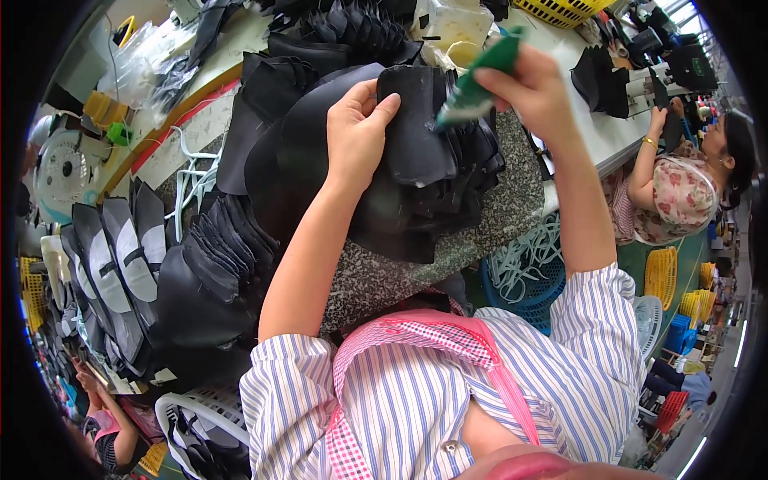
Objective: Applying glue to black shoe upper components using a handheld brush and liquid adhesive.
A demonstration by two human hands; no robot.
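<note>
My left hand [357,138] pinches the left edge of a dark, flat black panel [418,132], its thumb at the rim. Beneath and to the right of this panel are more black pieces [476,172], layered in a fanned stack. Raised to the right, my right hand [534,90] grips a flat green spreader-like tool [490,74] that narrows to a whitish, smeared lower end. That end is at the panel's right edge; motion blur hides whether it touches. Large curved black sheets [300,132] lie left of my left hand.
A speckled stone worktop [380,280] lies under the pieces. Behind the stack stands a whitish container [452,28]. Stacks of black pieces [228,248] sit at left. A blue basket [524,276] with pale straps is below my right forearm. A co-worker [680,184] sits at right.
</note>
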